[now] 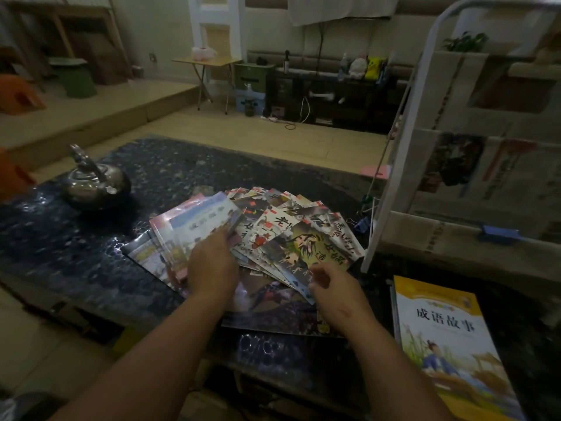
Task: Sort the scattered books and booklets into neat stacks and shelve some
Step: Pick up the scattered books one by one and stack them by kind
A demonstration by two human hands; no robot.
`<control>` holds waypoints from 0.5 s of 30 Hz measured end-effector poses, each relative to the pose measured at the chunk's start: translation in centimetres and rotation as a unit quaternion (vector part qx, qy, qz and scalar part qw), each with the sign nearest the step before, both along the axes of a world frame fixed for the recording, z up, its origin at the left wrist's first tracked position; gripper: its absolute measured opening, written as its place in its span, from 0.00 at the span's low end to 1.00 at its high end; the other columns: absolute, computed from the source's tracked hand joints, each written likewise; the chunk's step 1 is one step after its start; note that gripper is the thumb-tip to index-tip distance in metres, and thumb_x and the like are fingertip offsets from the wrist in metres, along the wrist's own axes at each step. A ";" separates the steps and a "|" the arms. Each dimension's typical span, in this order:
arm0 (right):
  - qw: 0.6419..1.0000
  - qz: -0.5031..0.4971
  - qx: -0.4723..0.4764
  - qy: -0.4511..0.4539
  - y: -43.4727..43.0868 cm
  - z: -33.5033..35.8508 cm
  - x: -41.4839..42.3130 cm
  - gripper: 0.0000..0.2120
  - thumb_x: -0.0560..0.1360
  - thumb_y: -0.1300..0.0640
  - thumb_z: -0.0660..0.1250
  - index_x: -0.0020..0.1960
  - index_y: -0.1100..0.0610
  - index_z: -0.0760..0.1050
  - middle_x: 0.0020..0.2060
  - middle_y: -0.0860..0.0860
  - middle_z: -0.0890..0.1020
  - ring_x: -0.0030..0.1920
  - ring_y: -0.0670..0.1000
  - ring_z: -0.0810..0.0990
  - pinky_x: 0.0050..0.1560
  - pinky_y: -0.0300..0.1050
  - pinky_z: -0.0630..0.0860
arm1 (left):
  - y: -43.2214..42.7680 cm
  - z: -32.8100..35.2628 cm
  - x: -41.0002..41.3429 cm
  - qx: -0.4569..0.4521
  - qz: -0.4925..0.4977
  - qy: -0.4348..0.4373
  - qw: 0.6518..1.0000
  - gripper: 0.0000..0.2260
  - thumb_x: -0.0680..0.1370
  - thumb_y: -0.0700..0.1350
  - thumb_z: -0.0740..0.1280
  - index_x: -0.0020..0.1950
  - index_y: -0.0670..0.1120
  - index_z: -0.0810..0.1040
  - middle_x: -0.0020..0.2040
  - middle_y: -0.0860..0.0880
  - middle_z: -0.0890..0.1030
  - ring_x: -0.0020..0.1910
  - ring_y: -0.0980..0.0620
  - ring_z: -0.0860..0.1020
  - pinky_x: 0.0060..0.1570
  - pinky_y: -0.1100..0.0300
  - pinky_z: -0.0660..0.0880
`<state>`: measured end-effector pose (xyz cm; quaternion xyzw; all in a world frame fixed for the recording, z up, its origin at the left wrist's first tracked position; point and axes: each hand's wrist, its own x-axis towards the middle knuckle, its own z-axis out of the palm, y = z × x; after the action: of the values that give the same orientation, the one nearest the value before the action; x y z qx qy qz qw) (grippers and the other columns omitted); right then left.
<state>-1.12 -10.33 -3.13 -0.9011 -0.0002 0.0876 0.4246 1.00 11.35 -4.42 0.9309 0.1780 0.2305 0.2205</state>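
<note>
A fanned heap of thin illustrated booklets [306,235] lies on the dark marbled table [91,259]. Left of it several larger pale-covered books [200,226] overlap, and my left hand [211,265] grips them, fingers on the top cover and thumb at their near edge. My right hand [334,287] hovers at the near edge of the fanned booklets with fingers loosely curled, holding nothing. A yellow-covered book [449,344] tops a small stack at the near right. A big dark-covered book [273,308] lies under the heap.
A metal kettle [94,183] stands at the table's far left. A white wire shelf rack [473,165] holding books and papers rises at the right, with blue binder clips [361,223] by its foot. Beyond the table are open floor, a folding table and a dark cabinet.
</note>
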 end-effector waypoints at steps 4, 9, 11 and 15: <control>0.998 -0.029 0.056 -0.010 -0.5 0.2 0.2 0.16 0.78 0.57 0.68 0.65 0.53 0.75 0.57 0.47 0.79 0.54 0.44 0.75 0.54 0.39 0.70 | -1.9 1.8 -0.7 -0.049 -0.091 -0.127 0.986 0.17 0.77 0.34 0.61 0.63 0.47 0.77 0.51 0.44 0.82 0.48 0.43 0.78 0.41 0.57 0.68; 0.957 -0.148 0.247 0.040 -1.4 0.9 1.0 0.12 0.80 0.56 0.65 0.62 0.57 0.76 0.53 0.54 0.82 0.52 0.53 0.82 0.57 0.51 0.79 | -3.5 1.6 -1.6 0.036 -0.234 -0.173 0.956 0.16 0.74 0.38 0.61 0.60 0.44 0.80 0.50 0.44 0.83 0.47 0.43 0.81 0.44 0.55 0.76; 0.904 -0.198 0.372 0.074 -1.7 1.4 1.2 0.11 0.82 0.55 0.62 0.60 0.59 0.76 0.52 0.61 0.82 0.53 0.59 0.82 0.58 0.55 0.79 | -4.1 1.1 -1.9 0.094 -0.290 -0.187 0.934 0.16 0.72 0.39 0.61 0.57 0.42 0.82 0.49 0.43 0.84 0.45 0.42 0.83 0.43 0.53 0.79; 0.842 -0.241 0.468 0.119 -2.6 2.2 1.3 0.17 0.82 0.48 0.61 0.62 0.60 0.76 0.52 0.60 0.84 0.50 0.59 0.84 0.48 0.55 0.82 | -5.7 0.8 -2.9 0.149 -0.370 -0.225 0.889 0.16 0.73 0.40 0.60 0.54 0.40 0.83 0.50 0.42 0.84 0.48 0.43 0.81 0.46 0.53 0.78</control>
<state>0.16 -12.93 -0.93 -0.5493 0.2262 0.0782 0.8006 -1.88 5.64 -3.59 0.8746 -0.2700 0.3589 0.1826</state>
